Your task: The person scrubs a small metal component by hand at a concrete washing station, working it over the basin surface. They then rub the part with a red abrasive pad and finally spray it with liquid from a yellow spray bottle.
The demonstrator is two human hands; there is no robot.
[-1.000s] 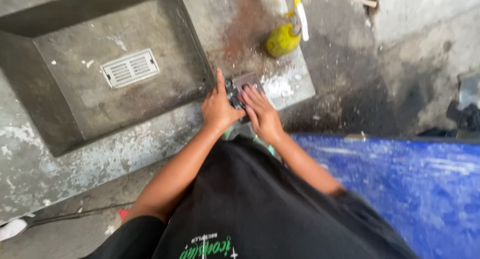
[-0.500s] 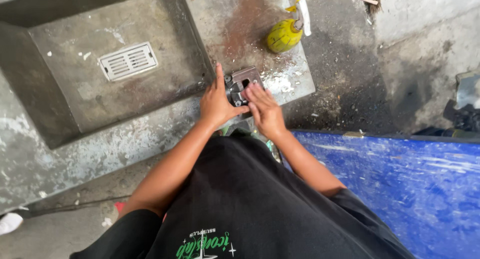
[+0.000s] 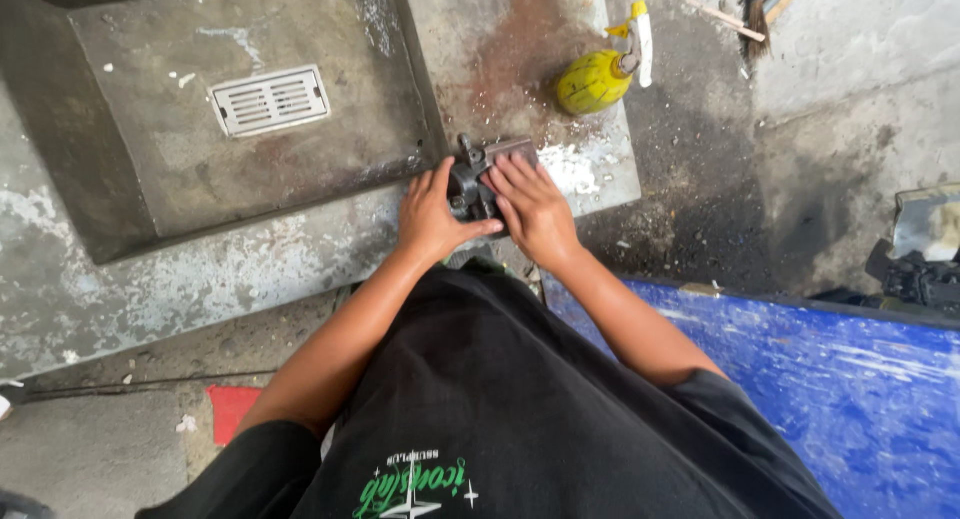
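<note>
Dark metal part (image 3: 478, 179) sits on concrete ledge (image 3: 600, 179) at basin (image 3: 160, 169) corner, pinned flat against slab.
Left hand (image 3: 430, 217) wraps part's left side, thumb across front; grip steadies it.
Right hand (image 3: 535, 207) lies palm-down on top, fingers spread, pressing down; likely bracing against slip.
Hands close together, both clamped on part.
Yellow spray bottle (image 3: 598, 77) lies on ledge beyond, apart.
Drain grate (image 3: 270, 100) in basin floor.
Blue sheet (image 3: 850, 379) at right.
</note>
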